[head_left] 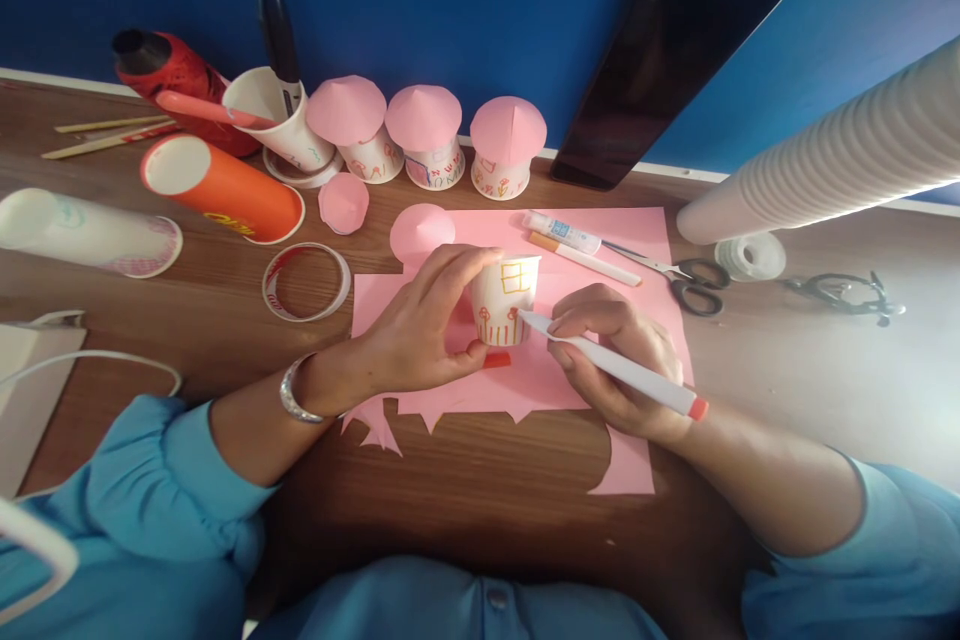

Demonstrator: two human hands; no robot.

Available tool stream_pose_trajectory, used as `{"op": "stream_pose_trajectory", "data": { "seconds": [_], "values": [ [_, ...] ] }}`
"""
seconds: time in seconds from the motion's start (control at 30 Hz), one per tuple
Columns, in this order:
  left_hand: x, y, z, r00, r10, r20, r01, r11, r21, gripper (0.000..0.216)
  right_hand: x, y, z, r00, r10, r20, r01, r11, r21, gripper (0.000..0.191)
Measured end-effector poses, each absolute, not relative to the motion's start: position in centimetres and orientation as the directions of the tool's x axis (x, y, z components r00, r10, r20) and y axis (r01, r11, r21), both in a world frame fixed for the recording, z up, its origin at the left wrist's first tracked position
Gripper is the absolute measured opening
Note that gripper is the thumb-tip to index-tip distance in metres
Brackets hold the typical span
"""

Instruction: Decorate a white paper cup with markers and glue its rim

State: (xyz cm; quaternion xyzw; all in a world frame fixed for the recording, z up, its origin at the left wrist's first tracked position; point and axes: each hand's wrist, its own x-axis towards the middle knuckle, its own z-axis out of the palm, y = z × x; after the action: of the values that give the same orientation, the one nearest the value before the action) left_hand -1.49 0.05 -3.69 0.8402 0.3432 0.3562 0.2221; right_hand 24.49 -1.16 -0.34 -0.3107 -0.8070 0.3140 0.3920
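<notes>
The left hand (431, 330) grasps a white paper cup (496, 298) in a thumb-and-finger hold above pink paper (555, 385) mid-scene while the right hand (626, 355) grips a marker (637, 375), tip at the cup's right side, where a slip could streak the drawn flowers (514, 317).

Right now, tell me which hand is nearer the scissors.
Right. The right hand, holding a white marker, is just below the scissors in view; the left hand, gripping a paper cup, is farther off to their left.
</notes>
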Motion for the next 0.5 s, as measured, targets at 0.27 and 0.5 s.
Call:
{"op": "stream_pose_trajectory", "data": {
  "seconds": [0.27,0.5],
  "values": [
    [-1.52,0.06,-3.53,0.512,0.739,0.438,0.432,-0.662,0.612,0.091,24.45,-1.24,-0.58,-0.476,0.748,0.462,0.267,0.624,-0.735,0.014],
    [-1.58,0.08,-3.54,0.515,0.746,0.423,0.427,-0.651,0.628,0.092,24.36,-1.36,-0.51,-0.471,0.759,0.449,0.267,0.608,-0.748,0.015]
  ]
}}
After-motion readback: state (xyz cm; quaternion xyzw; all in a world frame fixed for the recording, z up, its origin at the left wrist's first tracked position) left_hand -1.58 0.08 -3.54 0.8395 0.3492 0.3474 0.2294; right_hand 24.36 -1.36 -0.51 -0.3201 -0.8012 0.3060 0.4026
